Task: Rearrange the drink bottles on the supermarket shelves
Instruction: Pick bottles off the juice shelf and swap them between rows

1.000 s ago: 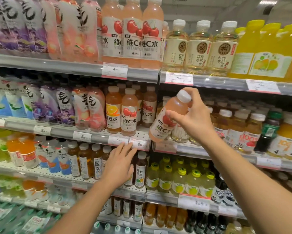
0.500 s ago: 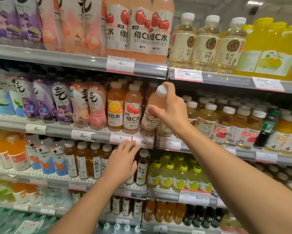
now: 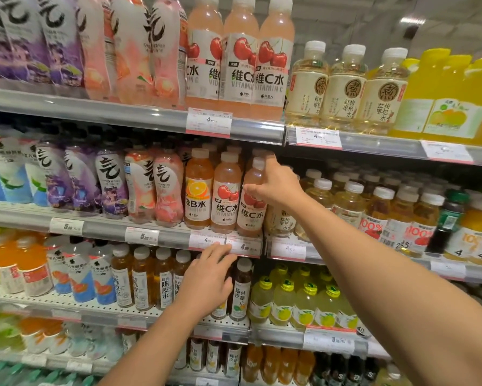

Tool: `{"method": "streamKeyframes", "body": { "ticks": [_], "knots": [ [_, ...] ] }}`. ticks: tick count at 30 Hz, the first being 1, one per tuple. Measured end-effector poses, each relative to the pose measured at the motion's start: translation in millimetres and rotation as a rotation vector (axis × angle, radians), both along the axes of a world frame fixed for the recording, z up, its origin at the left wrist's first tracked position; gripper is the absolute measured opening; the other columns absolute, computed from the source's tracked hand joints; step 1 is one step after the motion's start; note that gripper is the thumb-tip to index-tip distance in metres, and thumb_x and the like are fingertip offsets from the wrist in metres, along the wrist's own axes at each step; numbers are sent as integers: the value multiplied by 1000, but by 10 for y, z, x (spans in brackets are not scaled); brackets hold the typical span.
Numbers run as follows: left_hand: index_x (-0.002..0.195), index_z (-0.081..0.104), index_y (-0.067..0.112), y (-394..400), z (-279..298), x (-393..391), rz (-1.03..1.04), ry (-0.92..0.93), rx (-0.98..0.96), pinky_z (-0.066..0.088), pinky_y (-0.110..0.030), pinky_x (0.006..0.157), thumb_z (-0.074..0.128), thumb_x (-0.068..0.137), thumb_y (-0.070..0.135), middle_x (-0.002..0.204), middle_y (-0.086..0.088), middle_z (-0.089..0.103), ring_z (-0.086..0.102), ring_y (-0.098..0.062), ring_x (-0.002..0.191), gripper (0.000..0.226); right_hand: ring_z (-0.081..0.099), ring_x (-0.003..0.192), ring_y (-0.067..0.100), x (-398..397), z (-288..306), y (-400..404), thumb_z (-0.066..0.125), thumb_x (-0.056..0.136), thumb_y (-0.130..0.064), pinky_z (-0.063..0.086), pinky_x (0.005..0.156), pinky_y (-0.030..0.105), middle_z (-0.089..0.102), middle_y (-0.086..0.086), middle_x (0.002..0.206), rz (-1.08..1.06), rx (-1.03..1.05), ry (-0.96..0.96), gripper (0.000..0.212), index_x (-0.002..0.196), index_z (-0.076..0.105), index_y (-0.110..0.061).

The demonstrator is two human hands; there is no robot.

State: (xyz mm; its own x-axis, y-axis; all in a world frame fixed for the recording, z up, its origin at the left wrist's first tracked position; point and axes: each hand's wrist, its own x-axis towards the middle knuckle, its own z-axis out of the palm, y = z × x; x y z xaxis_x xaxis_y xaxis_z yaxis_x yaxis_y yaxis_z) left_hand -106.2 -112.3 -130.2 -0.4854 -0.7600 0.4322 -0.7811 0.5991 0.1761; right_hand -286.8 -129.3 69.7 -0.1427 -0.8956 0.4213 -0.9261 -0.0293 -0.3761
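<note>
A pink cherry vitamin C bottle [image 3: 251, 207] with a white cap stands upright at the front of the second shelf [image 3: 162, 237]. My right hand [image 3: 276, 185] grips its upper body from the right. To its left stand a matching cherry bottle [image 3: 225, 196] and an orange vitamin B bottle [image 3: 198, 193]. My left hand [image 3: 207, 277] lies lower, fingers spread and relaxed, touching the shelf's price rail and covering the tops of brown tea bottles [image 3: 162, 280].
Pale yellow tea bottles [image 3: 345, 207] crowd the shelf right of the held bottle. The top shelf holds tall cherry bottles [image 3: 240, 57] and yellow juice [image 3: 451, 101]. Pink and purple pouch-shaped bottles [image 3: 139, 182] fill the left. Lemon drinks [image 3: 304, 299] sit on the third shelf.
My right hand carried the cherry bottle left from in front of the yellow tea bottles and stood it upright next to the other cherry bottle. My left hand stayed at the price rail.
</note>
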Motion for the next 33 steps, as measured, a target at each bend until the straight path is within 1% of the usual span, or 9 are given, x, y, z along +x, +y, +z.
{"method": "streamKeyframes", "body": {
  "ticks": [3,8,11,15,19,22,24,28,33],
  "knots": [
    [149,47,29,8,-2,-2,-6,2,10,47,-41,111,57,94,35,159,8,36,27,-18,152,57,62,105,24,38,149,-66,76,88,-48,49,72,30,60,10,125,7,132,-1,64,133,51,-10],
    [149,47,30,18,6,5,-9,2,13,46,-40,111,58,93,36,160,8,36,26,-17,153,57,59,103,23,68,252,-143,75,90,-46,55,83,35,58,8,124,12,219,8,55,127,57,-10],
    [150,46,30,19,12,2,-4,-2,20,43,-41,114,57,94,36,163,9,32,21,-17,154,57,58,102,23,57,226,-118,75,91,-45,52,78,34,55,7,120,-2,207,-18,55,129,54,-10],
    [151,43,31,34,18,-11,6,-12,29,41,-40,116,55,96,37,164,10,28,17,-16,155,57,64,104,24,74,105,-108,75,88,-49,60,85,39,61,10,120,-11,156,-33,60,130,53,-11],
    [150,46,31,28,26,-13,11,-6,32,43,-41,113,57,94,37,162,9,32,22,-16,154,56,68,100,25,88,-30,-85,74,90,-48,62,83,42,66,7,111,-36,63,-34,58,129,49,-13],
    [150,45,31,16,44,-8,17,-26,40,44,-40,113,56,95,39,161,10,33,24,-16,153,57,68,110,29,71,-116,-77,76,90,-44,61,88,43,65,11,126,-48,-3,-24,89,157,26,-12],
    [149,47,31,11,68,-15,17,-22,31,47,-40,109,58,94,40,158,9,38,30,-18,150,57,66,118,32,40,-158,-55,78,88,-44,60,93,46,59,15,139,-50,-62,-21,102,162,14,-15],
    [143,54,28,-22,140,-38,24,6,24,54,-42,100,62,92,39,149,4,47,41,-21,139,54,68,112,28,-41,-226,94,78,86,-43,61,89,46,64,12,134,-2,-155,-62,100,162,15,-26],
    [147,51,28,-19,220,-172,14,48,30,48,-39,106,59,96,40,152,5,44,41,-20,141,53,57,129,21,-144,-398,517,75,89,-36,52,107,41,53,2,148,98,-181,-133,76,154,36,-27]
  ]
}}
